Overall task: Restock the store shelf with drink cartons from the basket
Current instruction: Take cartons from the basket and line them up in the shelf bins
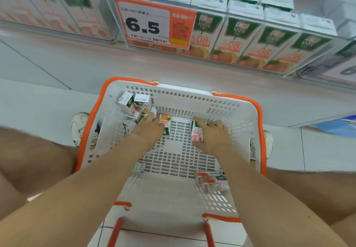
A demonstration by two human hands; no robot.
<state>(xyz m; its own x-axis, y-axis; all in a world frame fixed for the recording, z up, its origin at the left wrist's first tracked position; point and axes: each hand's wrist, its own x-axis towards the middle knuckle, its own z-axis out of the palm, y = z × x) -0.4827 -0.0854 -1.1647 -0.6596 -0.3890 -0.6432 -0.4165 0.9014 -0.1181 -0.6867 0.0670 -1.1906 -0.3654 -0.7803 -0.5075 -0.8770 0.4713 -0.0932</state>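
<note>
White basket (240, 112): plastic with an orange rim, standing on the tiled floor (38, 96) below the shelf, between two white shoes (80, 125).
Left hand (149, 128): inside the basket, with its fingers lying over the left side of the orange carton. Whether they grasp it cannot be told.
Orange carton (165, 124): flat on the basket bottom near the far wall, partly under the left hand.
Right hand (212, 137): inside the basket, forefinger along the top of the pink carton and thumb at its lower end, pinching it between them.
Pink carton (197, 134): on the basket bottom, right of the orange carton and apart from it.
Corner cartons (133, 104): a small heap in the far left corner, tilted against one another, just beyond the left fingertips.
Near cartons (209, 182): a few on their sides in the near right corner.
Shelf (244, 16): has a clear front guard.
Shelf cartons (230, 35): green and orange, upright in rows behind the guard.
Price tag (146, 25): orange, reads 6.5, hung on the shelf front left of those rows.
</note>
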